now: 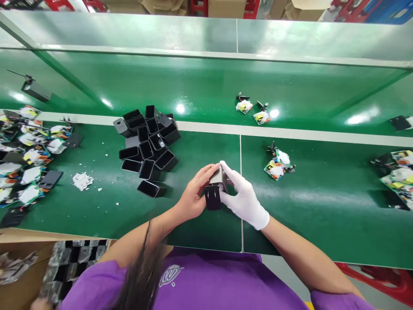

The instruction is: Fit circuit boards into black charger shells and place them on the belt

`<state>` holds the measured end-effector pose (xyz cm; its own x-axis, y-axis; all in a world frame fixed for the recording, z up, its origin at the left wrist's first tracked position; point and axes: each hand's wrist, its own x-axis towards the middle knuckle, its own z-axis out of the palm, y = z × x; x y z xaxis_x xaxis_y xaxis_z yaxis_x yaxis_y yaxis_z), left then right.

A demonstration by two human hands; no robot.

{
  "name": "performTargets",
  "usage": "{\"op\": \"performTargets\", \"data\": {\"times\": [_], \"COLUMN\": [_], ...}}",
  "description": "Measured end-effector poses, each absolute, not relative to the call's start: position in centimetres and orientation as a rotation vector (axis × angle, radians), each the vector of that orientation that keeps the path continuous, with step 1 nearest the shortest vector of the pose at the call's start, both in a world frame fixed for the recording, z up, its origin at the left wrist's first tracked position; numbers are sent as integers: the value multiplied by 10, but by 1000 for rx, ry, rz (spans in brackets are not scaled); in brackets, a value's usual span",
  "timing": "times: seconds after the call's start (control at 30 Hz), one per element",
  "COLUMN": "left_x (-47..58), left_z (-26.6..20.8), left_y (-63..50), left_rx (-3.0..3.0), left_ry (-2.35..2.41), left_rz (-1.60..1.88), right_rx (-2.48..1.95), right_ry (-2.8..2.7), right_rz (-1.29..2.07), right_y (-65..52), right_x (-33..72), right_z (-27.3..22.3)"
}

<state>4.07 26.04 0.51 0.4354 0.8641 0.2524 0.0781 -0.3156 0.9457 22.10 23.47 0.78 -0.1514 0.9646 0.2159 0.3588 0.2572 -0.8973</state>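
Observation:
Between my two hands, above the middle of the green bench, is a dark grey rectangular casing [220, 177]. A black end plate [213, 198] with two short light marks hangs at its near end. My bare left hand [194, 193] grips the casing from the left, fingers along its side. In a white glove, my right hand [243, 198] clasps the right side, its thumb near the plate. Whatever lies inside the casing is hidden. Left of my hands stand several black open-ended casings [146, 149], bunched together. To the right lie circuit boards [278, 165] with white filler and wires.
Many circuit boards [32, 155] are heaped at the far left, beside a small pile of white bits [83, 181]. More boards [402, 176] lie at the right edge. Two boards [244, 106] rest beyond the pale strip [206, 127]. A carton [22, 241] stands below left.

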Motion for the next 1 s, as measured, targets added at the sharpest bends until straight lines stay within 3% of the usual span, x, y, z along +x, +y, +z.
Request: {"op": "performTargets", "data": {"times": [0.23, 0.47, 0.7, 1.0], "left_x": [40, 41, 51, 52], "left_z": [4, 16, 3, 0], "left_y": [270, 281, 269, 265], "left_rx": [1500, 597, 559, 551], "left_ry": [733, 595, 591, 577], "left_rz": [997, 816, 579, 497], "right_rx": [-1309, -1327, -1315, -1328], "right_ry": [-1722, -1754, -1712, -1756], "right_rz": [777, 678, 802, 590], "right_y": [235, 237, 236, 227], "right_x": [216, 218, 215, 207], "right_z": [13, 15, 17, 23]}}
